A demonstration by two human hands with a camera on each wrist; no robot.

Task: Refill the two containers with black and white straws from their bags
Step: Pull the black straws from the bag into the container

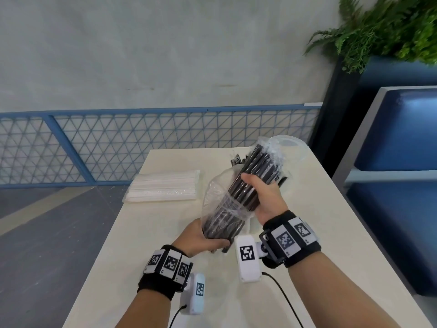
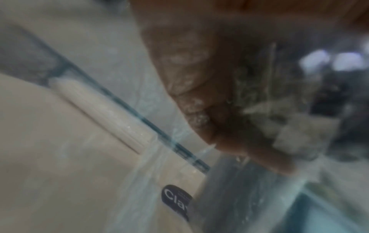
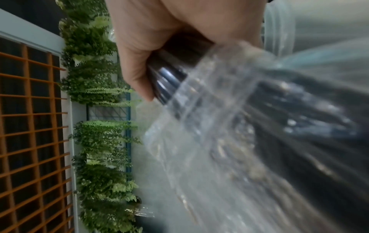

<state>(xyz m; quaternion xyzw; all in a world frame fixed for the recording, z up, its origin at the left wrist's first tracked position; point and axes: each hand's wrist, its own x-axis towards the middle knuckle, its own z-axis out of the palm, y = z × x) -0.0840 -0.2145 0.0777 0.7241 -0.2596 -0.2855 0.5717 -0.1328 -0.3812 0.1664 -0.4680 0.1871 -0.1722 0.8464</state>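
A bundle of black straws (image 1: 254, 171) sticks halfway out of a clear plastic bag (image 1: 217, 200), held tilted above the cream table (image 1: 165, 256). My left hand (image 1: 203, 237) grips the bag's closed lower end. My right hand (image 1: 262, 192) grips the bared middle of the straw bundle (image 3: 169, 82), just above the bag's open mouth. A flat pack of white straws (image 1: 165, 185) lies at the table's far left (image 2: 103, 110). Behind the bundle stands a clear container (image 1: 290, 147), mostly hidden; a second container does not show.
A small dark item (image 1: 236, 159) lies on the table beyond the bundle. A blue mesh railing (image 1: 142, 143) runs behind the table. Blue upholstered seating (image 1: 397, 138) stands to the right, with green ferns (image 1: 383, 31) above it.
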